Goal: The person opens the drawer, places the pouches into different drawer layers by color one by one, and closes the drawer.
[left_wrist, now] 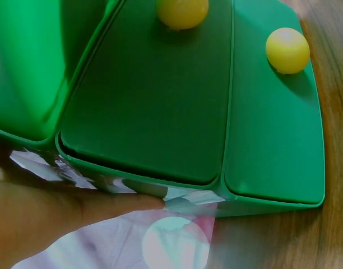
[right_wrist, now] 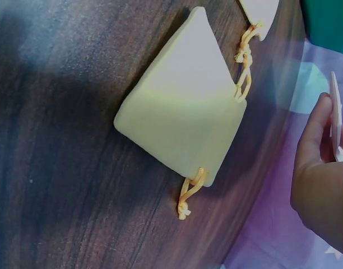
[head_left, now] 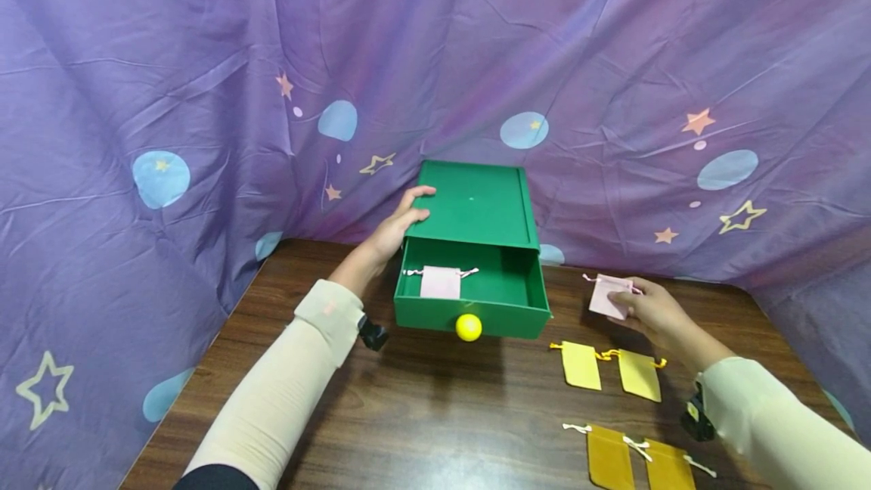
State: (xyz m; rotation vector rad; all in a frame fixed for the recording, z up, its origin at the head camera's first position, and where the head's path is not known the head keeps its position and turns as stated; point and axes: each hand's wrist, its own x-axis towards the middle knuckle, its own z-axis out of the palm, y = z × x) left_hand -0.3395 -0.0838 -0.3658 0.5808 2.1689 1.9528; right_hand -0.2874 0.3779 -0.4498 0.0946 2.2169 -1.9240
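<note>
A green drawer cabinet (head_left: 476, 203) stands at the back of the table, its top drawer (head_left: 503, 330) pulled out, with a round yellow knob (head_left: 469, 327). Inside that drawer lies a pink drawstring pouch (head_left: 441, 283). My left hand (head_left: 391, 231) rests against the cabinet's left side, fingertips at the top edge. In the left wrist view a finger (left_wrist: 126, 203) lies straight along the side wall. To the right of the cabinet, above the table, my right hand (head_left: 646, 308) pinches a second pink drawstring pouch (head_left: 608, 296) between thumb and fingers; the right wrist view shows it edge-on.
Two pale yellow pouches (head_left: 581, 366) lie on the wooden table (head_left: 422, 422) in front of my right hand. Two darker mustard pouches (head_left: 610, 458) are nearer the front. Lower drawers (left_wrist: 154, 101) with yellow knobs are closed. A purple patterned cloth (head_left: 435, 59) hangs behind.
</note>
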